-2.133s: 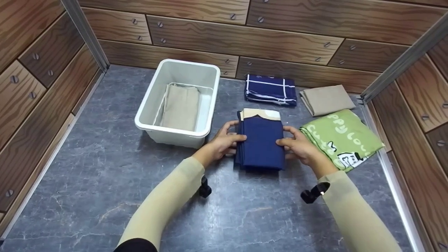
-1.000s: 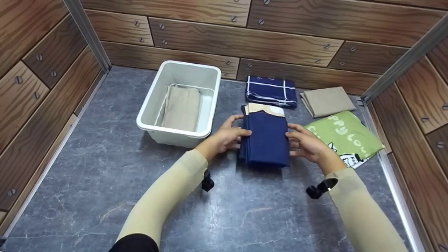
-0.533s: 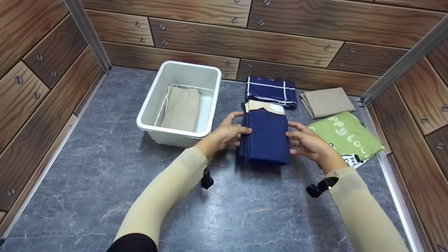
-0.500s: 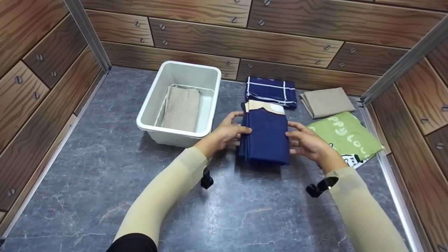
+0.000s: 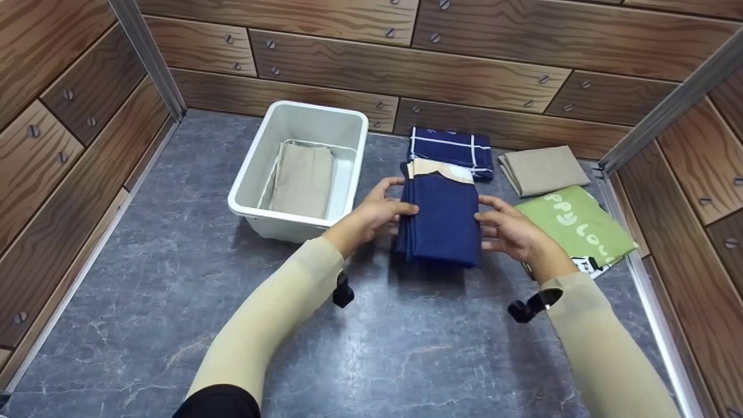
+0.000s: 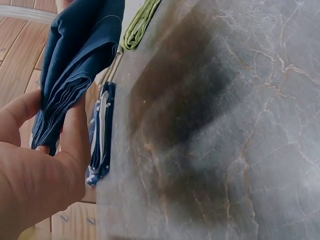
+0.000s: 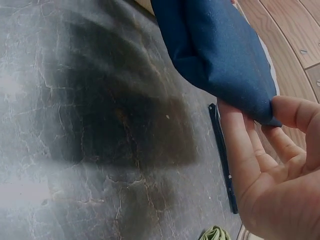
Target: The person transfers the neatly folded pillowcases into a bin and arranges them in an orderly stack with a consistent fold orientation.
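A folded navy cloth [image 5: 442,223] with a cream and white band at its far end is held up off the grey surface, its shadow below. My left hand [image 5: 373,213] pinches its left edge, thumb on top and fingers underneath. On the opposite edge my right hand [image 5: 512,233] pinches it the same way. Stacked fold layers of the navy cloth [image 6: 75,75] show in the left wrist view, and the smooth rounded fold of the cloth [image 7: 225,60] in the right. Its far end overlaps a folded navy cloth with white lines [image 5: 447,145] in the head view.
Left of the hands stands a white plastic bin [image 5: 278,216] with a folded beige cloth [image 5: 302,180] inside. To the right lie another folded beige cloth [image 5: 545,168] and a green printed cloth [image 5: 583,223]. Wood-patterned walls [image 5: 325,64] enclose the grey surface [image 5: 145,278].
Both hands have lifted the folded navy cloth and carried it slightly right and away, toward the white-lined cloth at the back. The bin and other cloths have stayed put.
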{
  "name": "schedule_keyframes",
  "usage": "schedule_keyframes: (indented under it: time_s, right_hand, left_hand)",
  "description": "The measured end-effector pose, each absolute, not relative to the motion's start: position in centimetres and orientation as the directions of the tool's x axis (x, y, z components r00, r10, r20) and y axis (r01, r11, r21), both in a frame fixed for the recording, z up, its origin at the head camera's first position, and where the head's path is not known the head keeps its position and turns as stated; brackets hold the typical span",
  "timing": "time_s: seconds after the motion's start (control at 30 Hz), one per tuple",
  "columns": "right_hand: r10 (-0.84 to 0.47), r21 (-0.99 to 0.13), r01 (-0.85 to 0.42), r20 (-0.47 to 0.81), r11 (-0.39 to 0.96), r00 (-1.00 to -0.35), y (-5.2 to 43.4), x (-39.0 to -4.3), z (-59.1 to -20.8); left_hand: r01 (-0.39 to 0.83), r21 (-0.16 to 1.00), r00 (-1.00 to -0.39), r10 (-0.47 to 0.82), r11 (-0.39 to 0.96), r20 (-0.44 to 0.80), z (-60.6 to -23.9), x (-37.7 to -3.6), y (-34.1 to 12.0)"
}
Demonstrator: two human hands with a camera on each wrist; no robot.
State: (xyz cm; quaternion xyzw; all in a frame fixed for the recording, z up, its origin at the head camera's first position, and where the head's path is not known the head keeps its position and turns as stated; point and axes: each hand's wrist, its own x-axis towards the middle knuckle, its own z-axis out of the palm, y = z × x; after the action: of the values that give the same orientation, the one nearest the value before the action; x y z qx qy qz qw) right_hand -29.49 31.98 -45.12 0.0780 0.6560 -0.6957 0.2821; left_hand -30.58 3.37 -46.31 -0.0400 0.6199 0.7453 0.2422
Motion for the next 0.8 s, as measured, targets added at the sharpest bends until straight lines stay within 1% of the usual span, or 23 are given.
schedule_keyframes:
  time_s: [0.4, 0.8]
  right_hand:
    - [-0.3, -0.878, 0.478, -0.45, -0.026, -0.841, 31.4, -29.7, -44.1]
    - [-0.31, -0.886, 0.462, -0.433, -0.025, -0.846, 30.7, -30.3, -42.8]
  left_hand:
    - [-0.387, 0.917, -0.89, 0.302, -0.1, -0.343, -44.5, -31.0, 3.0]
    - [-0.384, 0.918, -0.888, 0.312, -0.097, -0.339, -42.6, -31.2, 2.2]
